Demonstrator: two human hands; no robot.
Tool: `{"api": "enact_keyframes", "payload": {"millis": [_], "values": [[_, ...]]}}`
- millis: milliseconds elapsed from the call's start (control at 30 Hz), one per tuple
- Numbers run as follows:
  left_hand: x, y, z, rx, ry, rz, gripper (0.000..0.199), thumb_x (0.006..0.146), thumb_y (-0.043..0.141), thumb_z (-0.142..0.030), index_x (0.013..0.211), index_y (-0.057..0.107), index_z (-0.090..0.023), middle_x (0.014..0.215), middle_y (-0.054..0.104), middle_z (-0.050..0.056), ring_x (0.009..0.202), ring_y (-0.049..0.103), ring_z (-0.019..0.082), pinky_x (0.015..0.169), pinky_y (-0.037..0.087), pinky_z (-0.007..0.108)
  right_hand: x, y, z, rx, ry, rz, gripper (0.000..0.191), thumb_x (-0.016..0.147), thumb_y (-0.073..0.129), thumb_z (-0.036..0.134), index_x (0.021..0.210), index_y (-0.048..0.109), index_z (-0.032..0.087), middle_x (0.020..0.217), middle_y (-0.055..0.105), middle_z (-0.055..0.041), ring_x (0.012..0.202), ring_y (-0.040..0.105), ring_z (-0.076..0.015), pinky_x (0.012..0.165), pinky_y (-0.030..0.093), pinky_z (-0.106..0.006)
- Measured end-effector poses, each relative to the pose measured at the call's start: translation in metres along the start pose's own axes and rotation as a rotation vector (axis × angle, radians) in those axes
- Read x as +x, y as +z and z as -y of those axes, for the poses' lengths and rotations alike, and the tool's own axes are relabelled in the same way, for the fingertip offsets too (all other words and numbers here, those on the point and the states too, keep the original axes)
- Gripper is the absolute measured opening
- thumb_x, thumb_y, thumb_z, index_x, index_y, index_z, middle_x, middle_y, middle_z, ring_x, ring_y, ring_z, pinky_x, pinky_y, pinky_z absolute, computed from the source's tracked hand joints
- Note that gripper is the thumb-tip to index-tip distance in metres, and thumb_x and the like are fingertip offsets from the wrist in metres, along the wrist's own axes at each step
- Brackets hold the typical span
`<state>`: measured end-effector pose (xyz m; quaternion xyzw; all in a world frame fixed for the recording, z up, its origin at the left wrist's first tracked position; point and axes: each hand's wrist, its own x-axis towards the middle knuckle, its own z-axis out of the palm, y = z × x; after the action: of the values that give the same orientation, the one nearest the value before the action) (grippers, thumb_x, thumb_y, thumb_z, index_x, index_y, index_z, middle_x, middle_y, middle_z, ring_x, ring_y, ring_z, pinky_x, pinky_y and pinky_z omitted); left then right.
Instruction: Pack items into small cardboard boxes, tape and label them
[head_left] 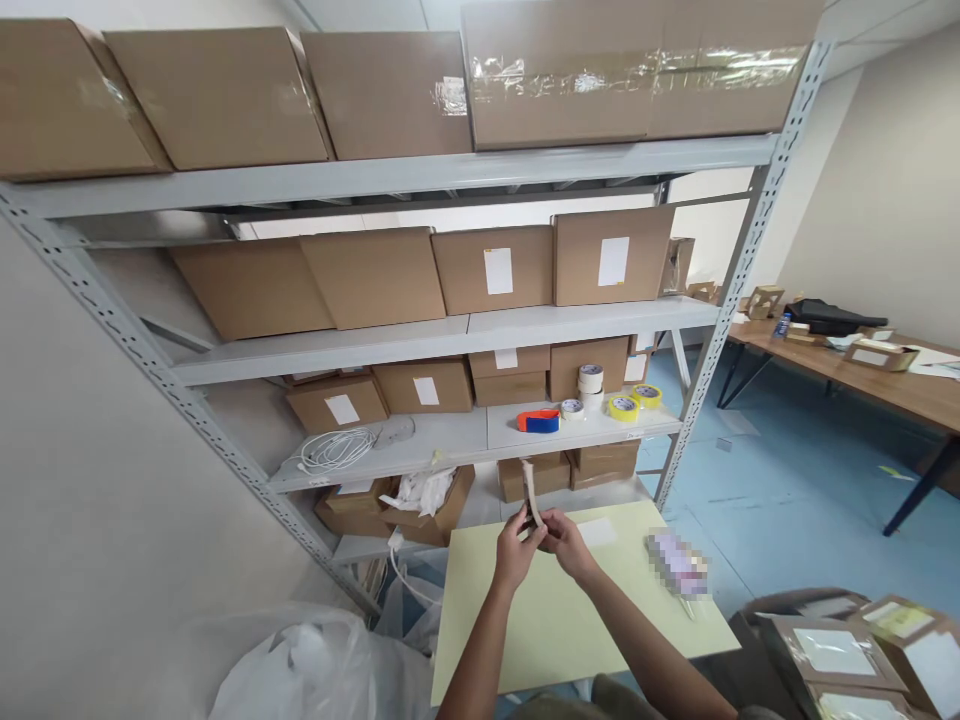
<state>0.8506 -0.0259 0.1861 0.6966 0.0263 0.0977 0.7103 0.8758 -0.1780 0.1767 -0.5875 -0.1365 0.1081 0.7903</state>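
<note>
My left hand (514, 556) is closed around the lower part of a thin, slightly bent beige piece (530, 488) with a dark side, seen almost edge-on, so its kind is unclear. The fingers of my right hand (567, 546) pinch its lower end from the other side. Both hands hover above a pale yellow tabletop (480, 610). A white sheet of paper (598, 531) lies just beyond my right hand. Farther right on the tabletop is a pixelated purplish thing (677, 563), with a thin pale stick (687, 607) next to it.
A metal shelf rack (420, 350) with cardboard boxes (375, 280) stands ahead. Its lower shelf bears a coiled white cable (337, 449), an orange-and-blue tape dispenser (538, 421) and yellow tape rolls (623, 407). Plastic bags (315, 670) lie at left, boxes (836, 655) at right.
</note>
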Motion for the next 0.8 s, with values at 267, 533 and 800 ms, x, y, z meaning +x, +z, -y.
{"api": "enact_keyframes", "payload": {"millis": [267, 533, 800], "values": [[-0.001, -0.019, -0.015, -0.236, -0.130, 0.123, 0.074, 0.075, 0.087, -0.050, 0.141, 0.069, -0.019, 0.129, 0.076, 0.016, 0.112, 0.074, 0.033, 0.095, 0.060, 0.043, 0.009, -0.026, -0.018, -0.120, -0.074, -0.197, 0.049, 0.074, 0.086, 0.048, 0.119, 0.076, 0.032, 0.131, 0.074, -0.0084, 0.124, 0.064, -0.0366, 0.102, 0.054, -0.055], [-0.001, -0.025, -0.002, -0.299, -0.268, 0.142, 0.087, 0.069, 0.093, -0.051, 0.146, 0.066, -0.020, 0.128, 0.076, 0.017, 0.108, 0.074, 0.031, 0.090, 0.060, 0.042, 0.010, -0.066, -0.010, 0.020, 0.110, -0.210, 0.054, 0.065, 0.088, 0.039, 0.114, 0.072, 0.025, 0.096, 0.079, -0.0057, 0.092, 0.072, -0.0312, 0.085, 0.058, -0.046], [0.006, -0.022, 0.064, -0.167, -0.328, -0.013, 0.080, 0.068, 0.088, -0.043, 0.141, 0.070, -0.017, 0.120, 0.078, 0.012, 0.099, 0.074, 0.027, 0.085, 0.060, 0.037, 0.009, -0.082, -0.052, 0.044, 0.291, -0.232, 0.051, 0.062, 0.085, 0.034, 0.109, 0.068, 0.025, 0.089, 0.074, -0.0012, 0.080, 0.068, -0.0236, 0.074, 0.053, -0.038]]}}
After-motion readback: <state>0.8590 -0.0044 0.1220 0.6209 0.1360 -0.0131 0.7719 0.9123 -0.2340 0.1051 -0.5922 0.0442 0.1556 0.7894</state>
